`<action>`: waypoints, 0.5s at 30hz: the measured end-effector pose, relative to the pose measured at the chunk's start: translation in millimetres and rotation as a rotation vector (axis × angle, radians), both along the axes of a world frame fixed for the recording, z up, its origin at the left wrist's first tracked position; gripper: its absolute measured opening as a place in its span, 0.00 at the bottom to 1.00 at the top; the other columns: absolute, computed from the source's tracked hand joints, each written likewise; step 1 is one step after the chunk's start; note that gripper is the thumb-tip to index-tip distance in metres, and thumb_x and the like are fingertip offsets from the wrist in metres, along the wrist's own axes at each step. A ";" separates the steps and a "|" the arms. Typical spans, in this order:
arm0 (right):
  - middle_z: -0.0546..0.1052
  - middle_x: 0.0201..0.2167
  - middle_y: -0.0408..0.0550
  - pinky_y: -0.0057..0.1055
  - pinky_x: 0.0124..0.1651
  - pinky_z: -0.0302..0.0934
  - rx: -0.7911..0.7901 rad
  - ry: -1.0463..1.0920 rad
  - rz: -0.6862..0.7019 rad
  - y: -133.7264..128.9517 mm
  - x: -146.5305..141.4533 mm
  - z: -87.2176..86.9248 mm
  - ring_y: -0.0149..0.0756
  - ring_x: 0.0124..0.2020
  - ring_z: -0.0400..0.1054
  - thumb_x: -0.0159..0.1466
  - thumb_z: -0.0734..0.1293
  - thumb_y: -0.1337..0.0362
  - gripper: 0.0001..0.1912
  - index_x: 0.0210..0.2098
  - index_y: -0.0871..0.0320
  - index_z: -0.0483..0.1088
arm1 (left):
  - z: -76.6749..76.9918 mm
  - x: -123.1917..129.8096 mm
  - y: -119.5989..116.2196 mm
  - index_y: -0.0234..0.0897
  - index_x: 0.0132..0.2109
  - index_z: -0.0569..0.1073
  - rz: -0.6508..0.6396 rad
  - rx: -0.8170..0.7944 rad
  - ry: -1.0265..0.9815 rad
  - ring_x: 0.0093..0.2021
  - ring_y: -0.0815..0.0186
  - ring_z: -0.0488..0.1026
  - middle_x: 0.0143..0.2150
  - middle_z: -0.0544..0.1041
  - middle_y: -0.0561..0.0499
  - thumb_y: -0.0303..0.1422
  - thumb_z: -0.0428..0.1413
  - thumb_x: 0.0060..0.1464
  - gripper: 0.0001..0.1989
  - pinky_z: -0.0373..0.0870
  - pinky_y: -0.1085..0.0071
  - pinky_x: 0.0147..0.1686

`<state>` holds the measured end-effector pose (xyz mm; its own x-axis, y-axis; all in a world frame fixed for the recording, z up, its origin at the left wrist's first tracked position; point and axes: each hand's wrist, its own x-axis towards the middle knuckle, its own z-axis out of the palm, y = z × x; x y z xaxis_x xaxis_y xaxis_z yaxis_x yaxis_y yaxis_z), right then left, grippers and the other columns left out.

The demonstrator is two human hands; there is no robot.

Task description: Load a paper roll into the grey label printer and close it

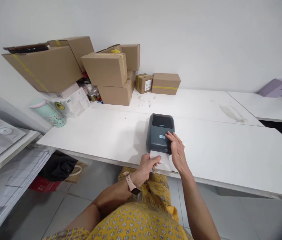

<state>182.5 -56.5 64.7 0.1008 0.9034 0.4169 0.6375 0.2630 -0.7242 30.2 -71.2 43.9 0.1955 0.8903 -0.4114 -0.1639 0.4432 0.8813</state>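
A dark grey label printer (pixel 156 138) stands near the front edge of the white table, with a white paper label (pixel 164 161) coming out of its front. My left hand (pixel 148 168) pinches the left side of this label between thumb and fingers, just below the printer. On that wrist is a watch with a pink strap (pixel 130 185). My right hand (pixel 178 150) rests against the printer's right front side, its fingers stretched out over the top near a small light-coloured button (pixel 162 136). That hand holds nothing that I can see.
Stacked cardboard boxes (pixel 105 70) stand at the back left, with two smaller ones (pixel 166 83) beside them. A mint-green tumbler (pixel 52 115) is at the table's left end, near a white appliance (pixel 0 133). A purple box (pixel 276 87) sits far right.
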 end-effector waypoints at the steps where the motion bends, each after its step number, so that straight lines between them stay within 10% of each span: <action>1: 0.67 0.64 0.44 0.55 0.66 0.44 0.004 -0.044 -0.013 0.1 -0.4 0.5 0.43 0.68 0.52 0.73 0.47 0.54 0.24 0.56 0.47 0.68 | -2.0 -1.5 -1.5 0.32 0.25 0.71 -0.015 0.007 0.006 0.22 0.74 0.60 0.22 0.71 0.51 0.45 0.64 0.41 0.19 0.53 0.74 0.25; 8: 0.68 0.63 0.43 0.50 0.63 0.47 0.049 -0.287 -0.095 1.6 -7.5 3.3 0.42 0.66 0.55 0.73 0.51 0.59 0.20 0.52 0.45 0.71 | -17.7 -25.0 -5.5 0.36 0.32 0.69 0.078 0.255 0.171 0.27 0.71 0.63 0.28 0.68 0.55 0.42 0.55 0.56 0.12 0.60 0.73 0.30; 15: 0.73 0.58 0.44 0.54 0.68 0.34 0.173 -0.397 -0.203 6.7 -14.9 0.4 0.44 0.64 0.59 0.71 0.56 0.61 0.15 0.48 0.48 0.73 | 3.4 -31.9 21.0 0.41 0.55 0.67 0.256 0.470 0.252 0.54 0.62 0.68 0.57 0.69 0.46 0.38 0.51 0.61 0.16 0.64 0.65 0.54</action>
<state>167.5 -49.8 65.1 0.0707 0.7960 0.6011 0.9071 0.1993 -0.3707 -1.7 -50.2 47.2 -0.1022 0.9942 0.0329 0.0258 -0.0304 0.9992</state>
